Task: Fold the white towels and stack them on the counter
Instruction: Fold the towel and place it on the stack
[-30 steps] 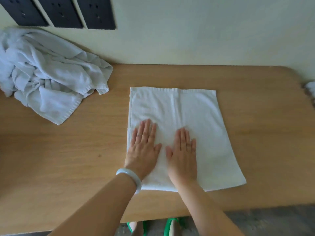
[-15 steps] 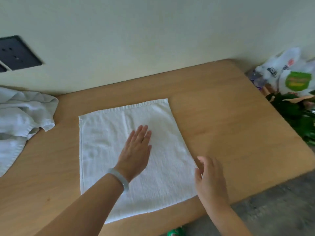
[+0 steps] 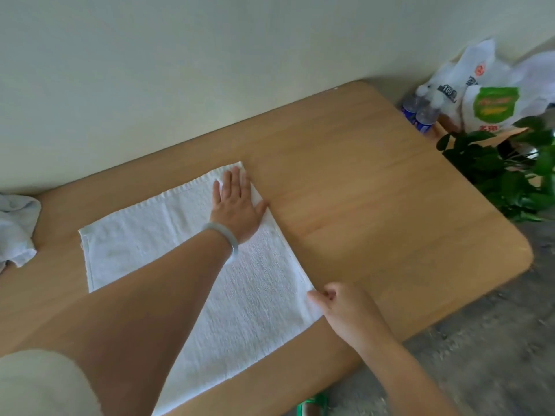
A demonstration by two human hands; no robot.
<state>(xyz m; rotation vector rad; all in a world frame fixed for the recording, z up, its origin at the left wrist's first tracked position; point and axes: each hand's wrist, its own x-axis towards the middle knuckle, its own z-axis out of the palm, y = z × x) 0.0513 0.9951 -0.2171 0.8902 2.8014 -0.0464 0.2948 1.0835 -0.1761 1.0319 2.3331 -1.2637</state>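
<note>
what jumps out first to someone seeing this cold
A white towel lies flat on the wooden counter, the left hand pressing flat on its far right corner and the right hand pinching its near right corner. Beyond the counter's right end sit printed plastic bags and a leafy green plant.

Left of the flat white terry towel [image 3: 255, 310], a crumpled pale towel heap [image 3: 16, 232] is cut by the edge. A bare forearm [image 3: 150, 295] hides that towel's near part. Far right of it, white plastic bags' [image 3: 477, 67] print blurs.
</note>
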